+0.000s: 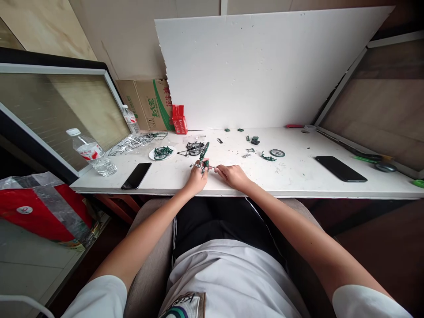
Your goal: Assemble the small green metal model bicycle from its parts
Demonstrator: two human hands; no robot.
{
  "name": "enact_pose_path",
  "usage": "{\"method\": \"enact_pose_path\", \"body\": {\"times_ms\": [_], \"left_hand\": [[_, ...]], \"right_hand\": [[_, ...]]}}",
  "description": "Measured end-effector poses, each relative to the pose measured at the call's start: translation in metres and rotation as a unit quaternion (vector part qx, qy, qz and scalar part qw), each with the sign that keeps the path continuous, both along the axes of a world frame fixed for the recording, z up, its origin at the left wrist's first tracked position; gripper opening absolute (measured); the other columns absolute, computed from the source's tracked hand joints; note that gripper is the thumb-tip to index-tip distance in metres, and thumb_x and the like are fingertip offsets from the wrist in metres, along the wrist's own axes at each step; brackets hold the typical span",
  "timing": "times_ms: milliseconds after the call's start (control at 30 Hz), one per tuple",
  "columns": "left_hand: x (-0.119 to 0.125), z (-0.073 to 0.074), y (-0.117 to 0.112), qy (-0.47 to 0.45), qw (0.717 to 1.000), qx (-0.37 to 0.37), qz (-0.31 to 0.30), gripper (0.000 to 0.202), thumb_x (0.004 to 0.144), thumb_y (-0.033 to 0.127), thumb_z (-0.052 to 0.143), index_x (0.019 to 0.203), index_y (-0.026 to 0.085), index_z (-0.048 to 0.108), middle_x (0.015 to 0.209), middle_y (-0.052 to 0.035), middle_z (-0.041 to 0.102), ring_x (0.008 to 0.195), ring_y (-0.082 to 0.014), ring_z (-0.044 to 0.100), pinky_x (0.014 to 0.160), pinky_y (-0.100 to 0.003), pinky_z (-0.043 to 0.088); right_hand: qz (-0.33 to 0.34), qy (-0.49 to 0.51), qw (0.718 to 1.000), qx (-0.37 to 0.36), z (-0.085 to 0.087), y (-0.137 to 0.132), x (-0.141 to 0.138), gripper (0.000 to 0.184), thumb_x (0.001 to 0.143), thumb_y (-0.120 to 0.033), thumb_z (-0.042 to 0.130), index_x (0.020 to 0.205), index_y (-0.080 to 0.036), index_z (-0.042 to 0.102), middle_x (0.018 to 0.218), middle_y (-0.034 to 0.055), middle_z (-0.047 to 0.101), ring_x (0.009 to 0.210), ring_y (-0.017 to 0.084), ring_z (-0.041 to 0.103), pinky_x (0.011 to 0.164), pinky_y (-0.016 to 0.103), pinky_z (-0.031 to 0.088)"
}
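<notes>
My left hand [198, 177] is closed around a small model bicycle assembly [204, 152] in dark green, just above the front of the table. A wheel sticks up from it, and silver handlebar-like parts show at its left. To the right, my right hand [232, 175] pinches a thin rod-like tool [212, 167] whose tip meets the green part. What kind of tool it is cannot be made out. Just behind my left hand lies a black model bicycle frame with wheels [192, 149]. A white plate [151, 154] holds more green parts.
Loose green parts and a spoked wheel [277, 153] lie right of centre. Phones lie at the left [136, 176] and right [341, 168]. A water bottle [91, 152] tilts near the left edge. A red box [179, 119] and white board [258, 70] stand behind.
</notes>
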State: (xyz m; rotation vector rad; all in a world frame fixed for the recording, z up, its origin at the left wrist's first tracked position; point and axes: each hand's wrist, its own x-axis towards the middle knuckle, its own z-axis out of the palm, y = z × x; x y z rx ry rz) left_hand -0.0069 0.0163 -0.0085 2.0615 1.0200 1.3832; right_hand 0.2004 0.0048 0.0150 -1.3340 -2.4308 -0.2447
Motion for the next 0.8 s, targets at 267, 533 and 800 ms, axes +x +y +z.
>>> {"method": "enact_pose_path", "body": {"times_ms": [267,533,800], "left_hand": [[0.0006,0.0032,-0.0029,0.013,1.000,0.018,0.006,0.035,0.102,0.020,0.048,0.136,0.017,0.057,0.128,-0.0171,0.068,0.109,-0.0260,0.074,0.105,-0.048,0.057],[-0.0037,0.0006,0.0007,-0.063,0.995,-0.051,-0.050,0.039,0.104,0.039,0.058,0.137,0.018,0.056,0.123,-0.0153,0.073,0.114,-0.0264,0.074,0.105,-0.044,0.056],[-0.0046,-0.0004,0.0054,-0.150,0.977,-0.111,-0.103,0.046,0.098,0.047,0.069,0.132,0.018,0.056,0.117,-0.0138,0.074,0.109,-0.0249,0.077,0.101,-0.041,0.058]], "right_hand": [[0.007,0.023,0.999,-0.034,0.0041,-0.0020,-0.0013,0.051,0.116,-0.042,0.030,0.102,-0.015,0.072,0.086,0.0121,0.079,0.071,0.021,0.070,0.067,0.029,0.034],[0.010,0.063,0.998,-0.022,0.0051,-0.0058,-0.0010,0.035,0.113,-0.041,0.036,0.126,-0.017,0.059,0.094,0.0091,0.080,0.075,0.024,0.072,0.067,0.030,0.034],[0.048,0.116,0.992,-0.015,-0.0023,-0.0022,0.0011,0.031,0.107,-0.033,0.037,0.131,-0.015,0.045,0.099,0.0109,0.078,0.070,0.024,0.068,0.064,0.030,0.034]]}}
